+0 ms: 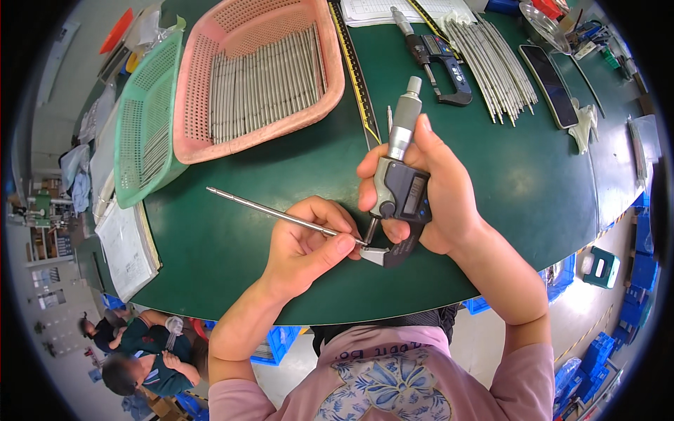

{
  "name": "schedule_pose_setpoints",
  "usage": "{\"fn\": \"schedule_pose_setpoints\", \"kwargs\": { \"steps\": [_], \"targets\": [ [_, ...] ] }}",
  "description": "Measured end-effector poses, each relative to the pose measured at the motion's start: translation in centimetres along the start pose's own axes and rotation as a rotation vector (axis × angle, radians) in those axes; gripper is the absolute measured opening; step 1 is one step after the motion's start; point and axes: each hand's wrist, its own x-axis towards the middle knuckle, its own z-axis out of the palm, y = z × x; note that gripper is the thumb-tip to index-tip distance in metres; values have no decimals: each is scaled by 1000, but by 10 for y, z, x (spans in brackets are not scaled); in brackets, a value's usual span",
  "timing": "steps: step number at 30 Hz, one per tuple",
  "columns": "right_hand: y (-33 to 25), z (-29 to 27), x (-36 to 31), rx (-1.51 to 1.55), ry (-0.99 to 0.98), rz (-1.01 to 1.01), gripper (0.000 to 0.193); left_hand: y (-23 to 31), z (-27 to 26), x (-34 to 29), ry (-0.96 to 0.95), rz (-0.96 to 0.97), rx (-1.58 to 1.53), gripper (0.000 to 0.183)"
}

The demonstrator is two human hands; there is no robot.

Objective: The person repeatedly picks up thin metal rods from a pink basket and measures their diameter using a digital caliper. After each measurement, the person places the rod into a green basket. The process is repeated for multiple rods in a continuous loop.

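Note:
My left hand [305,242] pinches a thin metal rod [263,208] between thumb and fingers. One end of the rod points to the far left; its other end lies at the jaw of a digital micrometer [401,186]. Wrapped round the micrometer's body is my right hand [446,189], its thumb up beside the silver barrel. The micrometer stands tilted, barrel upward and curved frame down toward me. Whether the spindle touches the rod's tip is too small to tell.
A pink basket [260,133] of several metal rods stands at the far left, beside a green basket [130,140]. Farther back lie a second micrometer [439,63], a pile of rods [491,67], a phone [549,85] and a ruler [357,77]. Papers [126,242] rest at the left edge.

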Motion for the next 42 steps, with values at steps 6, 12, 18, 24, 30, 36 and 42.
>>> {"fn": "schedule_pose_setpoints", "kwargs": {
  "steps": [6,12,18,24,30,36,42],
  "targets": [
    [-1,-1,0,35,1,39,63,-2,-1,1,-67,82,6,13],
    [-2,-1,0,34,1,62,65,-2,-2,0,-100,85,-4,13],
    [-1,0,0,-34,14,31,68,-1,1,0,-104,61,-21,14],
    [-1,0,0,-35,15,1,67,2,1,-2,10,-68,44,14],
    [1,1,0,-88,28,-37,66,0,-1,0,21,-75,37,13],
    [-2,-1,0,-8,-4,11,65,2,-2,-1,-57,-9,-39,13],
    [0,-3,0,-11,-26,-4,66,2,-2,-1,-76,-14,-40,13]
  ]
}}
